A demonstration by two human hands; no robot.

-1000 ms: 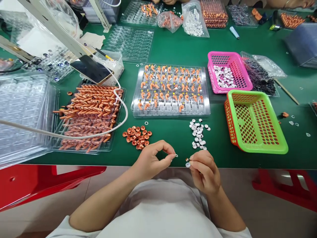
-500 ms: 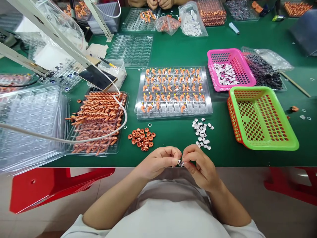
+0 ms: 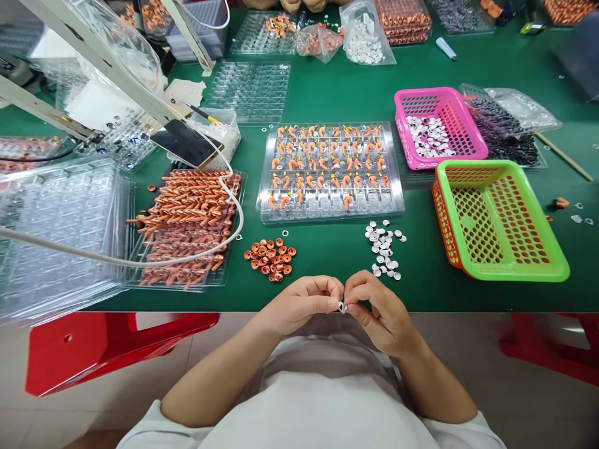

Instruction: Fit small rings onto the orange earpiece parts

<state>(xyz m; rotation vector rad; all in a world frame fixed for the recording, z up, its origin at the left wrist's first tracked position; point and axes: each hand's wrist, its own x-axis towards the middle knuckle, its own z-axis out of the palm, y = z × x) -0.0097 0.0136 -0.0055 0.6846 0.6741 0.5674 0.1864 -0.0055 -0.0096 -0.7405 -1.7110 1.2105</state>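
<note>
L hand (image 3: 304, 304) and R hand (image 3: 380, 312) meet at the near edge of the green desk (image 3: 322, 252) (clock dirs. from the hands; 12 o'c. = away from the person). Fingers of both are pinched on a small white piece (image 3: 342, 307), ring-like in outline, held btwn the fingertips; whether it is one part or two held tog. can't be told at this size. Step in hand, as judged: working the piece w/ both hands at once. Next move prob. calls for a steady pinch on each side and fine thumb control, as so small a piece could slip. At 10 o'c., nr the L hand: a heap of copper-coloured cups (image 3: 270, 254). At 1 o'c., nr the R hand: scattered white discs (image 3: 384, 252). At 12 o'c.: a see-through tray (image 3: 397, 187) w/ rows of orange hooks (image 3: 322, 163), fewer in the nearest row. At 2 o'c.: a green basket (image 3: 519, 274). Farther off, at 1 o'c.: a pink basket (image 3: 462, 128) holding small white pcs., some w/ dark marks.
</note>
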